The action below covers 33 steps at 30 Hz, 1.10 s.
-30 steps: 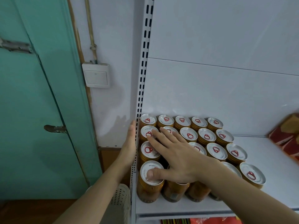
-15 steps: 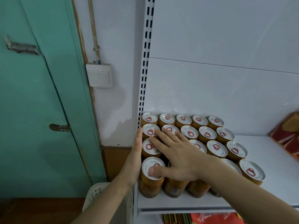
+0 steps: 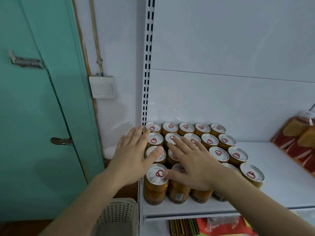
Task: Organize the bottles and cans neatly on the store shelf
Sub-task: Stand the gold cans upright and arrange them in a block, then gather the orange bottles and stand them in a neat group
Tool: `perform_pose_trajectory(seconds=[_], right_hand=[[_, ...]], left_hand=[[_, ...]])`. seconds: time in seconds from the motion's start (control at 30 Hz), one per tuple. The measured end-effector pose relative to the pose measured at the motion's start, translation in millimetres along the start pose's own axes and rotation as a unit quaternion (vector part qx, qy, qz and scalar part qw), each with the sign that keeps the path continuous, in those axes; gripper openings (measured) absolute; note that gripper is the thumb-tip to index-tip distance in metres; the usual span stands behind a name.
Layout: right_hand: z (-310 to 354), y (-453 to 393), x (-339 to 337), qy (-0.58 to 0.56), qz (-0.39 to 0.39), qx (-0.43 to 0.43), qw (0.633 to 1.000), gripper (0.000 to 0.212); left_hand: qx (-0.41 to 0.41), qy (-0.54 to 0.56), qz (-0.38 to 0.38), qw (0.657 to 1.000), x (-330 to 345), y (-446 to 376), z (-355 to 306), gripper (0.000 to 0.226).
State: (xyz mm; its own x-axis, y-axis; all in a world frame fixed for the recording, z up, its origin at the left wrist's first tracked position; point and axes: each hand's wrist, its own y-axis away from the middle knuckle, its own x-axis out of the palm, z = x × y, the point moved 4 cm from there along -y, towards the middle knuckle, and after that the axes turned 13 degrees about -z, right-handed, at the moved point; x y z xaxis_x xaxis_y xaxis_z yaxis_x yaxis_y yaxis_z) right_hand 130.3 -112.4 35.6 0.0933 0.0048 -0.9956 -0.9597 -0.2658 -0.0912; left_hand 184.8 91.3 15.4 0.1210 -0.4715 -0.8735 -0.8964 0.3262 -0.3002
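Several orange cans (image 3: 209,141) with silver lids and red pull tabs stand in tight rows at the left end of a white shelf (image 3: 279,184). My right hand (image 3: 192,163) lies flat across the tops of the front-left cans, fingers spread, thumb touching the lid of the front corner can (image 3: 156,183). My left hand (image 3: 133,157) is open beside the left edge of the block, its thumb over the lid of a can in the leftmost column. Neither hand grips anything.
A slotted shelf upright (image 3: 147,65) runs up beside the cans. A white perforated basket (image 3: 117,218) sits below left. Red and orange packets (image 3: 300,142) lie at the shelf's right end. A green door (image 3: 34,99) and a wall switch (image 3: 102,86) are to the left.
My left hand has swung from pressing edge-on against the cans' left side to palm-down, with its thumb now over a lid. The right hand stays on the lids.
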Motion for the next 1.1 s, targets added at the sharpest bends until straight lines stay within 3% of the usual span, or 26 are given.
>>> perform_pose_trajectory(seconds=[0.17,0.47,0.63,0.77,1.0,1.1], right_hand=[[-4.1,14.5,5.5,-0.018,-0.014,0.044,0.999,0.104],[-36.8,55.7,4.1,0.003,-0.027,0.129,0.991,0.103],[-53.1,73.9,18.5,-0.006,-0.007,0.124,0.992,0.097],[-58.2,77.9,13.7,-0.038,-0.037,0.085,0.995,0.095],[-121.4,130.0,-12.2,-0.004,-0.090,0.051,0.995,0.105],[-157.9,169.1,-16.8,-0.002,-0.079,0.064,0.995,0.106]], left_hand=[[0.039,-0.077,0.027,0.996,-9.1,14.5,-22.7,0.100],[0.081,-0.097,0.064,0.990,18.6,32.5,-63.2,0.096],[0.075,-0.139,0.073,0.985,32.5,36.0,-72.3,0.104],[0.069,-0.168,0.063,0.981,31.7,34.4,-85.1,0.098],[0.060,-0.159,0.016,0.985,40.6,41.1,-182.4,0.100],[0.086,-0.141,0.015,0.986,59.3,45.2,-240.4,0.099]])
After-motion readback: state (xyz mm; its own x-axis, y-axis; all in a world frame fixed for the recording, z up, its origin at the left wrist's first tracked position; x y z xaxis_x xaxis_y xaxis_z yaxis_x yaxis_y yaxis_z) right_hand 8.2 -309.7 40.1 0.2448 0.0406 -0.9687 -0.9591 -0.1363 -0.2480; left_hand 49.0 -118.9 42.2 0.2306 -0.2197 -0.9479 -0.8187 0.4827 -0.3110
